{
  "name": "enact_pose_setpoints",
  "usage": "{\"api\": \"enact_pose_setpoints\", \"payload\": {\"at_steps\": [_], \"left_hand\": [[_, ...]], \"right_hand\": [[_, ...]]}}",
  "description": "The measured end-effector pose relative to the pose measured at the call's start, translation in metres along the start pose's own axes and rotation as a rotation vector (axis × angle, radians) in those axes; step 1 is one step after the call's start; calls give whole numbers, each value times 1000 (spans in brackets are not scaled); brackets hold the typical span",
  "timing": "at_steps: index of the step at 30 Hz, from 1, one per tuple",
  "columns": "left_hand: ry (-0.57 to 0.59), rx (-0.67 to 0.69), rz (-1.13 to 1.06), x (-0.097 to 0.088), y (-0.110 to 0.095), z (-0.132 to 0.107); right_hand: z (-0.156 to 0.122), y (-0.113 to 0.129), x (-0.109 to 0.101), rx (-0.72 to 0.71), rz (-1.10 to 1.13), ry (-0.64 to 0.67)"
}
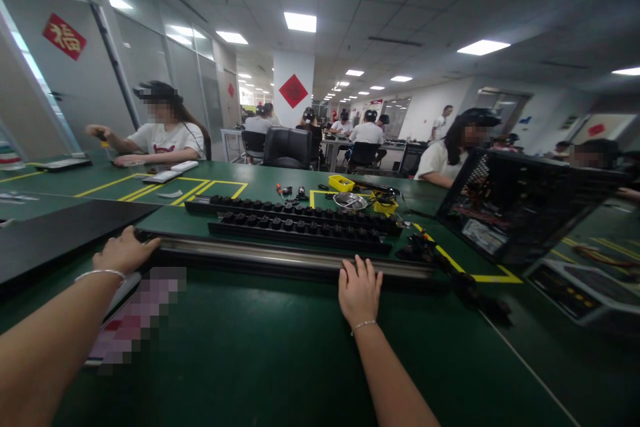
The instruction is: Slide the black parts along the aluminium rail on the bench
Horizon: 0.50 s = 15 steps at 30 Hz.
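A long dark metal channel (260,255) with a shiny inner face lies across the green table in front of me. My left hand (125,251) is closed around its left end, thumb pointing along it. Toward the right end, my right hand (361,288) rests with outstretched fingers on the channel. Just behind lie two black strips of round sockets, the nearer socket strip (300,229) and the farther socket strip (260,205), side by side. Below my left wrist is a blurred-out pinkish flat item (140,317).
An opened computer case (505,203) stands tilted at the right, with a boxy power supply (585,290) before it. Black cables (425,250) lie near the channel's right end. Yellow bins (341,182) and a metal dish (350,201) sit behind. A dark panel (65,233) is left. Co-workers sit opposite.
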<state>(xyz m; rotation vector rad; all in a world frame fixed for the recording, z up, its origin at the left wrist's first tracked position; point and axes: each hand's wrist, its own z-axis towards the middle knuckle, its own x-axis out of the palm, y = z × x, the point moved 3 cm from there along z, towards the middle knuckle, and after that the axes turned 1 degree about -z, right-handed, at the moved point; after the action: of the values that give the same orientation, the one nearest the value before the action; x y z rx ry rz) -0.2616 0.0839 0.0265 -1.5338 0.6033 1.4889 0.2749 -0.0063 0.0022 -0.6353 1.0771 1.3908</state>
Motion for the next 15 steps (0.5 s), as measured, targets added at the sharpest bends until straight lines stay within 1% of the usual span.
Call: {"api": "enact_pose_setpoints", "payload": {"at_steps": [1,2,5,9,11,15], "left_hand": [[-3,-54,-25,-1,-1,-4],[-12,-70,-42,-2,-4,-8],[-4,-83,-61,-4,-11,-16],[17,-73,-78,-5,-15,-19],[20,-62,-81,-5,-15,-19],[36,-32,-44,-2,-11,-13]], "right_hand": [[-1,1,0,-22,1,6],[-1,2,0,-44,2,10],[-1,2,1,-114,7,16],[-3,9,5,-250,32,24],[-3,11,6,-276,34,25],[-4,11,6,-275,42,21]]}}
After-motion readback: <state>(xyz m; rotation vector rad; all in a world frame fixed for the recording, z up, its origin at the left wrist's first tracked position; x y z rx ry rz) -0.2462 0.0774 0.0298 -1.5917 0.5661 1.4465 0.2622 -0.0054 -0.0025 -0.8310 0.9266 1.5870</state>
